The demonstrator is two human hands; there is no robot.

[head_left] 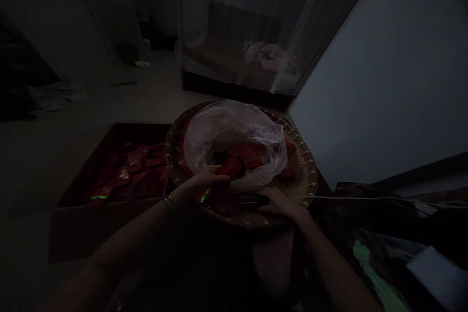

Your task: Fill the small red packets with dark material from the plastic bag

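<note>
The scene is very dark. A round woven basket [310, 175] sits in front of me, with a clear plastic bag [237, 117] standing open inside it. Red packets [250, 153] show in the mouth of the bag. At the bag's near left edge, my left hand [204, 179] is closed on a red packet [231, 165]. Below it lies another dark red packet [224, 201] with a bright green strip. My right hand [280, 201] is at the basket's near right, fingers curled at a dark, slim object [252, 200] that I cannot make out.
A cardboard box [76, 224] full of red packets stands left of the basket. A white cord [351, 198] runs in from the right to near my right hand. Dark cloth and bags [365, 204] lie at the right. Behind are a netted bed [237, 58] and a pale wall [395, 68].
</note>
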